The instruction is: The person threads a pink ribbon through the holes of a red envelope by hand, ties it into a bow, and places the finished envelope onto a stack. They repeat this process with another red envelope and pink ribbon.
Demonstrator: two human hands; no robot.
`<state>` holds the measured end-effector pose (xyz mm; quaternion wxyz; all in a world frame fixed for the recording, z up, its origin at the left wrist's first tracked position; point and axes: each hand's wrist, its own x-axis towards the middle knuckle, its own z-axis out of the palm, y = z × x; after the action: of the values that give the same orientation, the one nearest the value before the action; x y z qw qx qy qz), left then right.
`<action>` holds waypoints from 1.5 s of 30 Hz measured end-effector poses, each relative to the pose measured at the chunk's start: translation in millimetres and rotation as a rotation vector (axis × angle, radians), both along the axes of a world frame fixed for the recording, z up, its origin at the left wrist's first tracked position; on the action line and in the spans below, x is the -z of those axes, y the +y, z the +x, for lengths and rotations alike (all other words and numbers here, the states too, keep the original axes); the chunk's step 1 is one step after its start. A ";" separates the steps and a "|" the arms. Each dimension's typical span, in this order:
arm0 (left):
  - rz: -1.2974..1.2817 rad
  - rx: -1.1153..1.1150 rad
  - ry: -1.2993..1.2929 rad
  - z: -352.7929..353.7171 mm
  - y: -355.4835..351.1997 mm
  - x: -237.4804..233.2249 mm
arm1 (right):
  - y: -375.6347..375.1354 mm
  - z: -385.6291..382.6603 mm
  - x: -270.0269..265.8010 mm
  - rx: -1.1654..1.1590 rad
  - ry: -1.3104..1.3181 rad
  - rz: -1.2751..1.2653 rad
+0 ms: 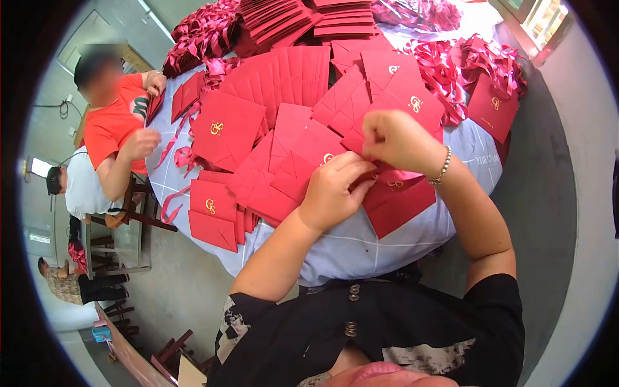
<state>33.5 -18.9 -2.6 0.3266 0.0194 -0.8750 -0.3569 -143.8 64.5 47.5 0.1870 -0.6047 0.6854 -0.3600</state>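
Note:
A red paper bag (405, 209) with a gold logo lies at the near edge of the table, under my hands. A pink-red ribbon (401, 175) runs along its upper part. My left hand (336, 191) is closed in a pinch at the bag's upper left, with a bit of the ribbon at its fingertips. Just above and to the right, my right hand (401, 140) is closed with bent fingers and does not rest on the bag. Whatever it pinches is hidden. The two hands nearly touch.
Flat red bags (277, 77) lie fanned and stacked across the cloth-covered table (322, 258). Loose ribbons (445, 71) heap at the right, with more bundles (203, 35) at the back left. A co-worker in an orange shirt (109, 122) sits left, handling bags. Other people are behind.

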 end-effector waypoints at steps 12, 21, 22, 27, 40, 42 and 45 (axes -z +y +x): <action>0.000 -0.040 -0.104 -2.1 -13.4 10.9 | 55.6 40.2 43.8 0.180 0.135 -0.069; 0.003 0.029 -0.150 -0.4 -20.8 8.4 | 101.7 11.7 28.9 0.190 0.525 -0.171; 0.010 0.033 -0.180 -0.4 -21.9 8.3 | 108.1 7.0 30.1 0.256 0.588 -0.103; -0.026 0.011 -0.260 -0.8 -20.4 4.7 | 150.1 -25.0 51.3 0.522 0.734 0.020; -0.234 -0.096 -0.259 -16.5 -1.1 -25.6 | 215.8 -42.5 75.0 0.422 -0.625 -0.314; -0.230 -0.073 -0.251 -31.1 0.0 -25.0 | 212.5 -43.3 84.5 0.365 -0.690 -0.401; -0.217 -0.061 -0.291 -53.5 2.2 -20.1 | 195.9 -34.0 93.3 0.234 -0.783 -0.457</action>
<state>-20.0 -16.7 17.5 0.2074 0.0618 -0.9454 -0.2438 -177.8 260.5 -45.8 0.2517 -0.3678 0.5297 -0.7217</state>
